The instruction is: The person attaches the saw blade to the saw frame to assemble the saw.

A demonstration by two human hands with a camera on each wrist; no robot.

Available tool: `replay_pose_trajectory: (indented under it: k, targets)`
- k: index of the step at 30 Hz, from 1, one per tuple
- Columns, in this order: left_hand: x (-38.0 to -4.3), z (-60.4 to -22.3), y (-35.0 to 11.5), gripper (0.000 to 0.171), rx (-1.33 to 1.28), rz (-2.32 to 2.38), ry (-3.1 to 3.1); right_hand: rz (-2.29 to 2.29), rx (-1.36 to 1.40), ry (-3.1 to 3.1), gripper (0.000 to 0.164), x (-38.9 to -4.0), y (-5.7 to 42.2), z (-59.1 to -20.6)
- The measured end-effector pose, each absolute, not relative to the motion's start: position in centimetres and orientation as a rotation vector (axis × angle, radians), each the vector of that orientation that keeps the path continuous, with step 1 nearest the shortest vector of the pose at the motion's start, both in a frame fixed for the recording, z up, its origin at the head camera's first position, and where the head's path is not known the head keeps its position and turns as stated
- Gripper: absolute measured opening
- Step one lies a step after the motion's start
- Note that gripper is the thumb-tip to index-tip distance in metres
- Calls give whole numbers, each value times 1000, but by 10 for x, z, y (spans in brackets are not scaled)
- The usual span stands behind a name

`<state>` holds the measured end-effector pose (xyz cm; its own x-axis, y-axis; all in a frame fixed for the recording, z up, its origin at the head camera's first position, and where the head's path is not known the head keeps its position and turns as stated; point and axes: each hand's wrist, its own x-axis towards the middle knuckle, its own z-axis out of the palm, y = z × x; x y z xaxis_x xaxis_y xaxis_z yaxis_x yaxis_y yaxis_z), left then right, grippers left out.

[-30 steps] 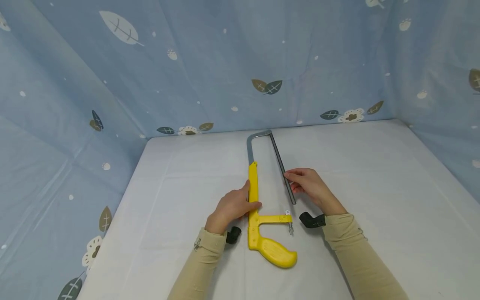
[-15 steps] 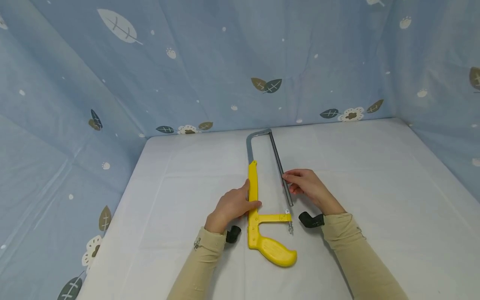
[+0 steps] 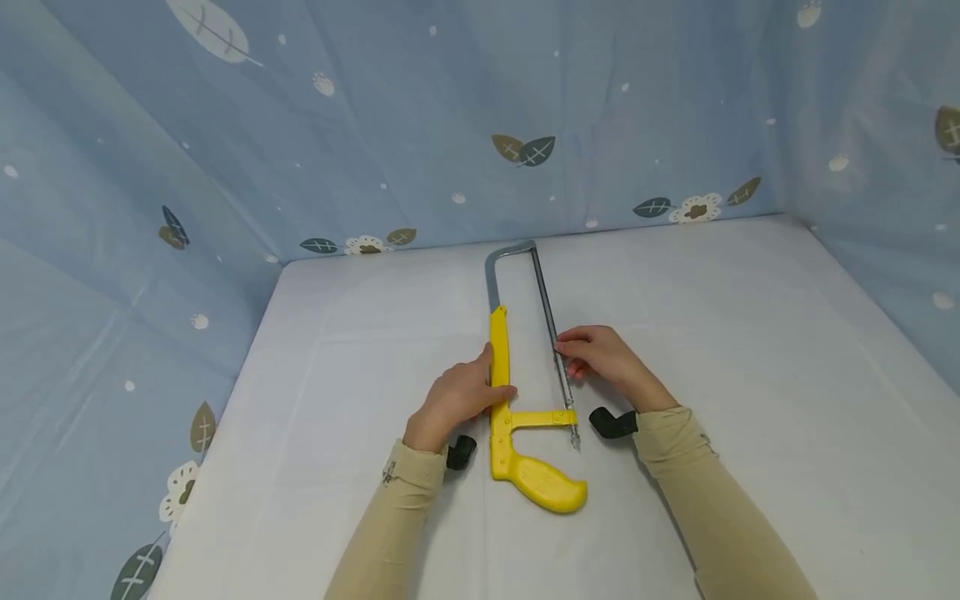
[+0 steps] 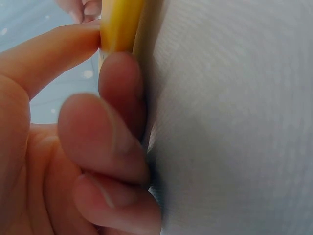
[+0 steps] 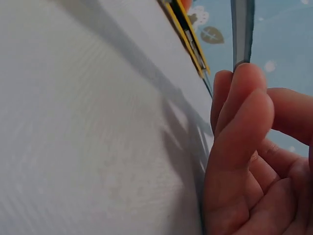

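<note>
A hacksaw frame [image 3: 499,358] with a yellow grip and a grey metal front bow lies on the white table. My left hand [image 3: 459,396] grips its yellow spine, thumb on the near side and fingers on the other; the left wrist view shows curled fingertips [image 4: 100,137] low against the cloth. My right hand [image 3: 606,360] pinches the grey hacksaw blade [image 3: 546,300] between thumb and fingers. The blade's far end meets the tip of the bow. Its near end is at the yellow cross arm [image 3: 542,419], by the metal tensioning screw [image 3: 575,437]; whether it is hooked there I cannot tell.
A white cloth covers the table [image 3: 360,500]. Behind and at the sides hangs a blue curtain [image 3: 420,125] with leaf and flower prints. A black wrist camera [image 3: 611,423] sits by the right sleeve, another beside the left sleeve.
The blade's near end has swung left and now lines up with the cross arm's screw. The right hand moved slightly left with it; the left hand keeps its grip. The head view has tilted down slightly.
</note>
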<state>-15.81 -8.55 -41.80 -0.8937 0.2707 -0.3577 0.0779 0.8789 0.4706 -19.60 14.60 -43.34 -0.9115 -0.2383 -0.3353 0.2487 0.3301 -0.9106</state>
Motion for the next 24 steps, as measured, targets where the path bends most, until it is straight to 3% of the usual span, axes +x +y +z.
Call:
replay_pose_trajectory:
  k: [24]
  targets:
    - [-158, -417, -85, 88, 284, 664, 2637, -1350, -83, 2433, 35, -196, 145, -435]
